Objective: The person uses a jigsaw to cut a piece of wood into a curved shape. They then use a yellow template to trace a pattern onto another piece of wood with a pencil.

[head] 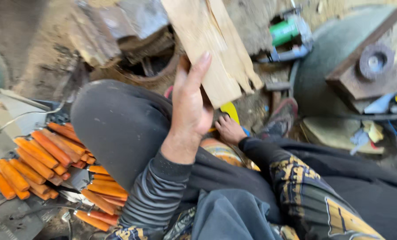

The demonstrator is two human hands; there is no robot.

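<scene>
Plank (216,49) stands raised over the knee (118,120), the left hand (190,111) wrapped round its lower edge, seemingly to steady it, while the right hand (229,130) reaches low beneath, fingers loosely curled on nothing, beside orange handles (47,160).

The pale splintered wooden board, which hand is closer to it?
Left. The left hand grips the pale splintered wooden board; the right hand sits lower down, apart from it.

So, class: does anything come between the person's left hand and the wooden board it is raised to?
Nothing visible does. The left hand grips the wooden board directly, fingers up along its face. The right hand is lower down, apart from the board.
</scene>
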